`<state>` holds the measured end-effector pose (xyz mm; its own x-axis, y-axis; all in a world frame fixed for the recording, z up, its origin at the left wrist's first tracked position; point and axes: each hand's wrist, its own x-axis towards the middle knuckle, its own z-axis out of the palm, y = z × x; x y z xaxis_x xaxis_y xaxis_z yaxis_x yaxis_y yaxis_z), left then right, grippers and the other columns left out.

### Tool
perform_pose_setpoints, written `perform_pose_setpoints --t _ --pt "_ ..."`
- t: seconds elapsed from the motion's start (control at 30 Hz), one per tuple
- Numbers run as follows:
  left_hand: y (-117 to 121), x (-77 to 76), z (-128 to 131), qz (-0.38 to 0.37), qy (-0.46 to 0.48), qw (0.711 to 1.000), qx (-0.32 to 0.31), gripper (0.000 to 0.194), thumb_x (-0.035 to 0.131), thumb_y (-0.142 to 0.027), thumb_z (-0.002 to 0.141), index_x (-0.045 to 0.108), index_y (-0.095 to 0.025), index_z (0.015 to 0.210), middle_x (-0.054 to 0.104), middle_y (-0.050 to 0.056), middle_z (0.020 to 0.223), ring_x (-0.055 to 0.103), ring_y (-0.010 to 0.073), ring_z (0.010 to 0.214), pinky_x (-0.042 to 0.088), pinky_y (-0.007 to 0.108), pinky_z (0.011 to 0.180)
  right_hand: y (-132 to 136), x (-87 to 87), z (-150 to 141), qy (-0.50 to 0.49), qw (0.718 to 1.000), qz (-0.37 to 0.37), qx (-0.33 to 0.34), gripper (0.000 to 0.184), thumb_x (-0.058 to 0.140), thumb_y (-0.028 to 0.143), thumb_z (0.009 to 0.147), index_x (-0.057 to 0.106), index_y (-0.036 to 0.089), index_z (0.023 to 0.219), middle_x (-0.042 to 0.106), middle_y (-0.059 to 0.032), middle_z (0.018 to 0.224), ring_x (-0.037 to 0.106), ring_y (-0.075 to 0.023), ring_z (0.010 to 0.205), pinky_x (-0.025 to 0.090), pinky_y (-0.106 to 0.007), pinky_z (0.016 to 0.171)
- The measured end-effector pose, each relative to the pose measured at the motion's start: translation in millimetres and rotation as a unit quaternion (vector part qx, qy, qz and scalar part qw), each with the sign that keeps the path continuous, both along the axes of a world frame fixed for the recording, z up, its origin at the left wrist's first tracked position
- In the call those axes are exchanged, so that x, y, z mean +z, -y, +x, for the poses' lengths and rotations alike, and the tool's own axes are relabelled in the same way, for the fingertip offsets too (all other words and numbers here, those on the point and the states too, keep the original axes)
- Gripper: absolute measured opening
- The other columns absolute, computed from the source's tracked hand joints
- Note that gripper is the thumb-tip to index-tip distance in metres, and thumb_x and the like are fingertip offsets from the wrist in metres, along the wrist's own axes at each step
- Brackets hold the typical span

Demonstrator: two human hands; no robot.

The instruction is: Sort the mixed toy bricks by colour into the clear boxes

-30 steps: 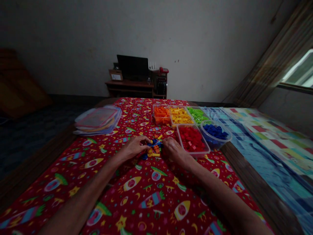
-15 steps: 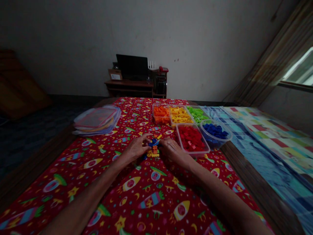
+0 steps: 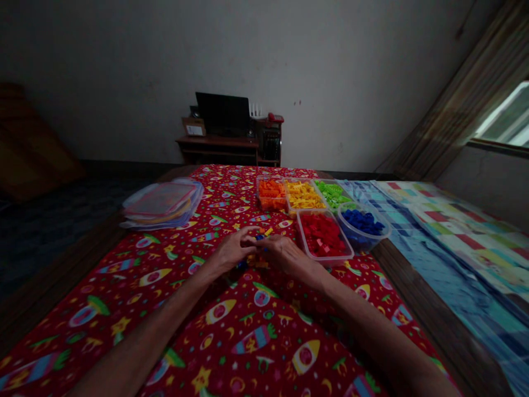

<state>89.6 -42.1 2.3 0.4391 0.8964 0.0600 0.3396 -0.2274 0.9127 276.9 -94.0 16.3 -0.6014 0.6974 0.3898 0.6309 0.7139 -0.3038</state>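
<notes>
Over the middle of the red patterned tablecloth, my left hand [image 3: 235,247] curls its thumb and fingers around small blue building bricks [image 3: 260,237]. From the other side my right hand [image 3: 284,252] closes on the same blue bricks, its fingertips mostly hidden behind the knuckles. Just below the hands lie loose yellow and orange bricks [image 3: 258,264], partly covered by them. Another blue brick [image 3: 242,265] sits under my left hand, and a yellow brick [image 3: 269,231] shows beyond the fingers.
Right of my hands stand tubs of red bricks [image 3: 324,234] and blue bricks [image 3: 363,222]. Behind them are containers of orange [image 3: 271,190], yellow [image 3: 305,194] and green bricks [image 3: 332,193]. Stacked plastic lids [image 3: 161,204] lie at the left. A bed [image 3: 446,248] adjoins the table's right side.
My right hand has shifted left and over the blue bricks, closer to my left hand. It now covers more of the bricks below. My left hand has barely moved.
</notes>
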Motion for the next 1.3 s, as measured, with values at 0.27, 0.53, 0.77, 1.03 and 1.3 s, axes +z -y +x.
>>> perform_pose_setpoints --t 0.27,0.53,0.77,1.03,1.3 --pt "0.6 12.0 -10.4 0.062 -0.067 0.996 0.024 0.051 0.062 -0.044 0.071 0.061 -0.019 0.116 0.073 0.005 0.085 0.068 0.0226 0.076 0.053 0.031 0.064 -19.0 42.5 45.0 -0.06 0.983 0.073 -0.157 0.022 0.044 0.019 0.09 0.066 0.016 0.096 0.064 -0.0049 0.077 0.053 -0.0133 0.067 0.037 -0.023 0.064" --pt "-3.9 12.0 -16.1 0.163 -0.206 0.965 0.012 0.031 0.058 -0.028 0.066 0.071 -0.023 0.093 0.072 0.006 0.095 0.066 0.0243 0.084 0.051 0.033 0.077 -20.9 63.7 168.9 -0.063 0.866 0.109 -0.484 0.027 0.053 0.026 0.08 0.07 0.016 0.098 0.07 -0.0109 0.086 0.062 -0.0227 0.08 0.044 -0.034 0.075" --pt "-1.1 7.7 -12.1 0.201 -0.207 0.957 -0.041 0.028 0.056 -0.031 0.07 0.07 -0.023 0.093 0.071 0.007 0.095 0.064 0.0229 0.086 0.05 0.033 0.08 -7.6 54.8 219.6 -0.097 0.827 0.082 -0.548 0.034 0.048 0.03 0.081 0.071 0.012 0.099 0.07 -0.0139 0.088 0.063 -0.0241 0.086 0.046 -0.038 0.083" --pt "-5.6 2.8 -14.8 0.239 -0.24 0.939 -0.063 0.032 0.046 -0.032 0.078 0.068 -0.018 0.096 0.07 0.008 0.099 0.064 0.0213 0.09 0.05 0.032 0.082 -17.4 64.5 183.0 -0.014 0.903 -0.075 -0.423 0.031 0.049 0.019 0.079 0.075 0.018 0.096 0.074 -0.0072 0.09 0.067 -0.021 0.081 0.049 -0.027 0.072" --pt "-8.2 3.8 -14.8 0.233 -0.257 0.937 -0.048 0.03 0.046 -0.032 0.079 0.069 -0.019 0.096 0.071 0.007 0.098 0.065 0.0203 0.09 0.05 0.03 0.081 -13.7 61.1 195.8 -0.002 0.874 -0.027 -0.484 0.037 0.048 0.01 0.078 0.071 0.014 0.107 0.07 -0.0103 0.106 0.065 -0.0224 0.1 0.048 -0.027 0.087"
